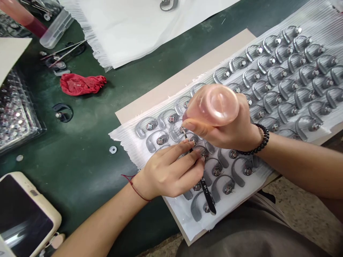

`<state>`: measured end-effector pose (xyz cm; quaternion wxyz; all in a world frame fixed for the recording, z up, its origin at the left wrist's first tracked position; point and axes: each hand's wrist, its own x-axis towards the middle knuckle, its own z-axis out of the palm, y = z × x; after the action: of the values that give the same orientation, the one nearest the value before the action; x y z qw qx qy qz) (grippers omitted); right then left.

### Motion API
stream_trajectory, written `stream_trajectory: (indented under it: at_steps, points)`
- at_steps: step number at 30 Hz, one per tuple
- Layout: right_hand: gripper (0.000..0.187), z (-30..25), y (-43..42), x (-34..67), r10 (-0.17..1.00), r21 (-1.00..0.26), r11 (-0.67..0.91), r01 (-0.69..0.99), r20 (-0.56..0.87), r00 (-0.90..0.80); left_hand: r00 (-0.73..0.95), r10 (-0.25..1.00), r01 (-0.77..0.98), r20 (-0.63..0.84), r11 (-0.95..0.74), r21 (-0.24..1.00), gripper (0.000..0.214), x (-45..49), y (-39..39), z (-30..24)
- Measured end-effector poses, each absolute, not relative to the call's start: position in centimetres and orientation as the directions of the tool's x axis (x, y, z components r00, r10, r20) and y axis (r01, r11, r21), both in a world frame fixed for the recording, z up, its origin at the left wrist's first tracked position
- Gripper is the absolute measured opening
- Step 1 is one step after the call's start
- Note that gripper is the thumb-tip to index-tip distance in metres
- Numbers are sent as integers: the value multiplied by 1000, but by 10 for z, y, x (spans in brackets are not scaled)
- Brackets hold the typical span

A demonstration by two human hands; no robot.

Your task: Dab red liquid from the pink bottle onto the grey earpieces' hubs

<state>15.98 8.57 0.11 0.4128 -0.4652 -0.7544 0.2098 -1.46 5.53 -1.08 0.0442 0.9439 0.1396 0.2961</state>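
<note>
The left hand (pixel 171 171) has its fingers clamped on tweezers (pixel 206 189), while the right hand (pixel 227 125), just above, has its fingers wrapped around a pink bottle (pixel 214 105) over the ear hooks (pixel 281 75).

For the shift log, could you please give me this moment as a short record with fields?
Left hand: left hand presses fingertips onto the parts and touches the black tweezers
Right hand: right hand grips a pinkish squeeze bottle, nozzle down at the parts
Work surface: grey ear-hook parts in rows on a white foam sheet over a cardboard sheet
Nearby: red cloth, phone, clear tray of small parts, white ring on the green table
Wrists: black bead bracelet, red string
</note>
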Motion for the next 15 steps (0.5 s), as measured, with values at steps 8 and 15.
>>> stream_trajectory:
  at_steps: [8, 15]
  points:
    - [36, 2, 86, 159, 897, -720, 441, 536, 375, -234, 776, 298, 243, 555, -954, 173, 6, -14, 55, -11]
    - [37, 3, 86, 161, 878, -654, 472, 590, 408, -250, 777, 327, 259, 537, -945, 200, 5, -15, 57, -3]
